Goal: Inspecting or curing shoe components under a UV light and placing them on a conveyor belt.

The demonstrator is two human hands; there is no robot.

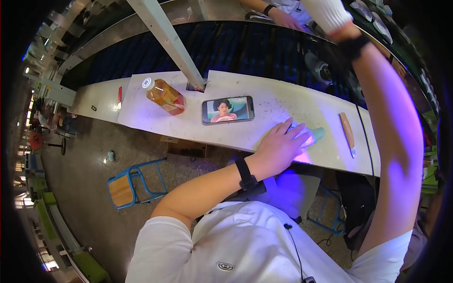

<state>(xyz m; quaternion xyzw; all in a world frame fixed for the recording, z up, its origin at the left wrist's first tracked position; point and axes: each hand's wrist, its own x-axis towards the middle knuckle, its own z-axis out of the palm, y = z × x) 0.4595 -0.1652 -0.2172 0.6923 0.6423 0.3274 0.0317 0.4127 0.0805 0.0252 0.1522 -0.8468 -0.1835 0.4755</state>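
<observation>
My left hand lies on the white tabletop near its front edge, fingers stretched and slightly spread over a small pale thing with a teal end. Violet light falls on it, and my palm hides most of it, so its kind is unclear. To the right of that hand rests a knife with a wooden handle. My right arm reaches up and far forward; the right hand, in a white knitted glove, is cut off by the upper edge, with its fingers out of sight.
A phone and a bottle of amber drink stand on the white table. Behind it runs a dark conveyor, with a grey post rising beside it. Another person's hand shows beyond. A blue-framed stool is at left.
</observation>
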